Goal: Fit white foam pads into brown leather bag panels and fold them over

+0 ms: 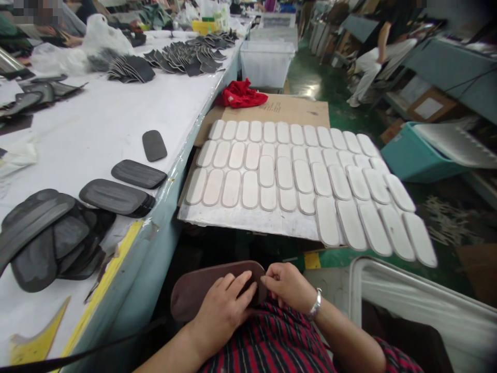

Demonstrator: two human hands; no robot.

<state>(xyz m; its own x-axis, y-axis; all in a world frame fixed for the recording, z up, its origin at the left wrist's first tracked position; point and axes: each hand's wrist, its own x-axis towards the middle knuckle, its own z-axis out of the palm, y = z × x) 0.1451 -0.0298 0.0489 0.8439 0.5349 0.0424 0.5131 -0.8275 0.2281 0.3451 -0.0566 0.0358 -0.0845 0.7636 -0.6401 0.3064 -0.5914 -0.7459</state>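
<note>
A brown, rounded oblong panel (198,287) rests tilted across my lap against the striped garment. My left hand (225,305) lies over its right half, fingers bent and pressing on the surface; the thumb is not clearly seen. At the panel's right end, my right hand (289,285) is closed, its thumb and forefinger pinched at the edge. Whether a smaller piece sits in that pinch is too fine to make out. Beyond my hands, rows of white oblong panels (233,189) with thin darker rims lie on a low board (248,216), some overlapping.
On the white table (97,111) at left are stacked dark oblong panels (112,197) and a larger dark pile (50,233). A red cloth (243,94) lies on cardboard. A clear-rimmed bin (411,287) stands at my right, a teal bin (411,155) farther off. People sit in the background.
</note>
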